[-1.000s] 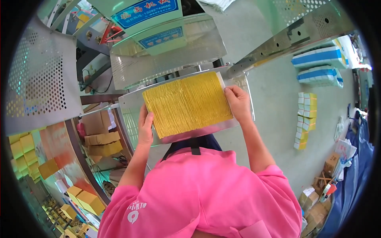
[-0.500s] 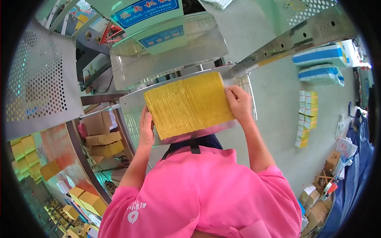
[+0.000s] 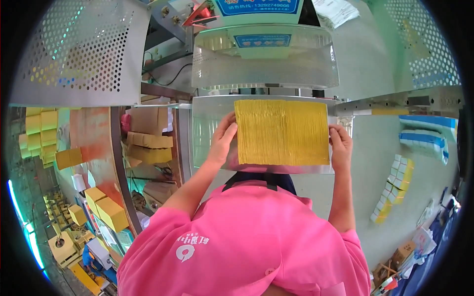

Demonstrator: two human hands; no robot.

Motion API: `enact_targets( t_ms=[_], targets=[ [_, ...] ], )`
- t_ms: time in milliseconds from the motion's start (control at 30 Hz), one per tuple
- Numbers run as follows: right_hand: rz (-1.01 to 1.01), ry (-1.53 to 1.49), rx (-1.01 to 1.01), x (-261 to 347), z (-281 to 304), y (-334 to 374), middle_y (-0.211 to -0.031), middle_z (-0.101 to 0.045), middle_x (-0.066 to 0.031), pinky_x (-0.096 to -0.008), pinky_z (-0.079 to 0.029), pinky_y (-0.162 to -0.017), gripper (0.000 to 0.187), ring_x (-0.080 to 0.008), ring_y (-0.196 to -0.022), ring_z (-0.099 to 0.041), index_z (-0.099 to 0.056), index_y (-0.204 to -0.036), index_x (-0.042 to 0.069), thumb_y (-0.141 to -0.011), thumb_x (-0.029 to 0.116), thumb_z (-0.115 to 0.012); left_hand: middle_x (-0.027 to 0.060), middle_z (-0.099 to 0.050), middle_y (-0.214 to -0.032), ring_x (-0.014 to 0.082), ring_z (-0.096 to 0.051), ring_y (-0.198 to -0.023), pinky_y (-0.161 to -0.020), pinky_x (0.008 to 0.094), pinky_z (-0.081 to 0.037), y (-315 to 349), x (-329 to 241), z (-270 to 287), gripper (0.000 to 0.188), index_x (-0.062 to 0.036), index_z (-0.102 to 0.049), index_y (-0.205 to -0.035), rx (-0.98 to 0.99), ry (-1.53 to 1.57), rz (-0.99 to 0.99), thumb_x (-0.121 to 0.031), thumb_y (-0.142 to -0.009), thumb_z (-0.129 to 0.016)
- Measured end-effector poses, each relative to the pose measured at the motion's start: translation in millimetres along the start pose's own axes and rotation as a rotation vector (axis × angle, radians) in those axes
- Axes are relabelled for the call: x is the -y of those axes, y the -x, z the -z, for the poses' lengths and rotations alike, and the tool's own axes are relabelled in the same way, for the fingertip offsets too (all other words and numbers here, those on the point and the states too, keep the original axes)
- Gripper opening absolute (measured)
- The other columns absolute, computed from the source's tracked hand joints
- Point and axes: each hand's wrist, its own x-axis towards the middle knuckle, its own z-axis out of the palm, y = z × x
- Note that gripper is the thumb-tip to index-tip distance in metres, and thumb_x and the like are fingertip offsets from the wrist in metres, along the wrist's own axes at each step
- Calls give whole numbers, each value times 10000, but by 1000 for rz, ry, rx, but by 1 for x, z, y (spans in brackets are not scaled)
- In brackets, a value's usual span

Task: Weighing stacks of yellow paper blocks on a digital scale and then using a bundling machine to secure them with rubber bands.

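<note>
A wide block of thin golden-yellow sheets (image 3: 282, 132), packed tightly with ribbed edges upward, sits on or just over a shiny metal plate (image 3: 213, 106). My left hand (image 3: 223, 138) presses against its left end, thumb uppermost. At the right end my right hand (image 3: 340, 145) grips the block, its fingers curled by the upper corner. The undersides of both hands and the bottom of the block are hidden. Directly beyond the plate stands a machine with a clear, glossy cover (image 3: 266, 61).
Perforated metal panels (image 3: 89, 54) flank the machine. A metal bar (image 3: 395, 102) reaches in from the right. Left, a shelf holds cardboard pieces (image 3: 150, 140), beside yellow blocks (image 3: 112, 213). On the right floor lie wrapped yellow-and-white bundles (image 3: 395, 190) and blue-and-white packages (image 3: 422, 140).
The view has turned and shifted, so the plate and machine appear level and farther right. The tilted block now looks straight, with both hands still at its ends.
</note>
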Motion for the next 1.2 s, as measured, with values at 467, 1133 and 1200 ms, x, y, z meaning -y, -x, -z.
enact_targets(
  t_ms=[467, 1133, 1200],
  targets=[
    [-130, -119, -15, -17, -18, 3, -1156, -632, -60, -265, -459, -885, 367, -128, -1040, -580, -577, -1260, 3, -976, 228, -519, 79, -563, -1293, 201, -548, -1177, -1000, 354, -425, -9, 25, 2, 542, -42, -469, -1359, -44, 97, 206, -454, -1010, -418],
    [160, -83, 348, -1, 22, -34, -1318, -554, -48, -298, -346, -1061, 347, -139, -1243, -463, -556, -1312, 39, -982, 121, -489, 140, -592, -1207, 237, -573, -1108, -899, 383, -462, 22, 60, -58, 346, 18, -576, -1174, -52, -768, -552, -191, -905, -635],
    [220, 23, 330, -6, 31, -39, -1358, -525, -64, -309, -334, -1077, 336, -149, -1275, -436, -576, -1294, 61, -972, 73, -480, 124, -636, -1138, 239, -623, -1008, -814, 357, -492, 22, 66, -82, 300, 24, -607, -1127, -89, -484, -512, -132, -879, -674]
  ],
)
